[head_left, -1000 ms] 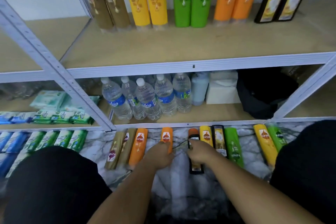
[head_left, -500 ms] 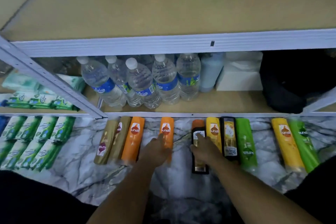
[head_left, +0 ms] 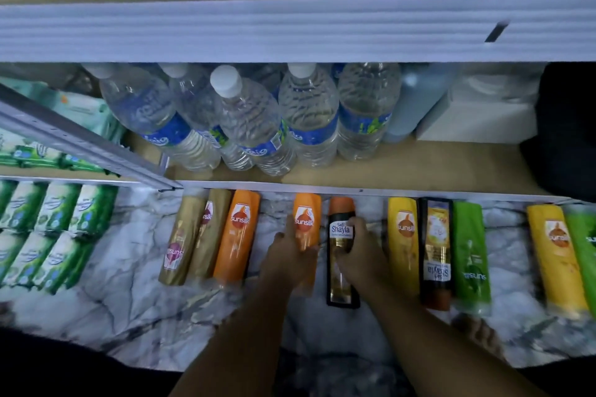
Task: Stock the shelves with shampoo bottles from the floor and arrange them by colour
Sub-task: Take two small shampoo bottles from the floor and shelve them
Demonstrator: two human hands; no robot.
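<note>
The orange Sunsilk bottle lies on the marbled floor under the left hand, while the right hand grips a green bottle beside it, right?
Not quite: the head view shows the right hand gripping a black Safi Shayla bottle with an orange cap, not a green one. The orange Sunsilk bottle does lie on the marbled floor under the left hand.

floor (head_left: 129, 300): white marble, grey veining
gold bottles (head_left: 180, 242): gold, magenta emblem
left orange bottle (head_left: 237, 235): orange, red emblem
centre orange bottle (head_left: 306, 219): same
black bottle (head_left: 340, 284): black, orange cap, white label
yellow bottles (head_left: 404, 235): yellow
green bottles (head_left: 471, 255): green
water bottles (head_left: 251, 119): clear, blue labels, white caps
</note>
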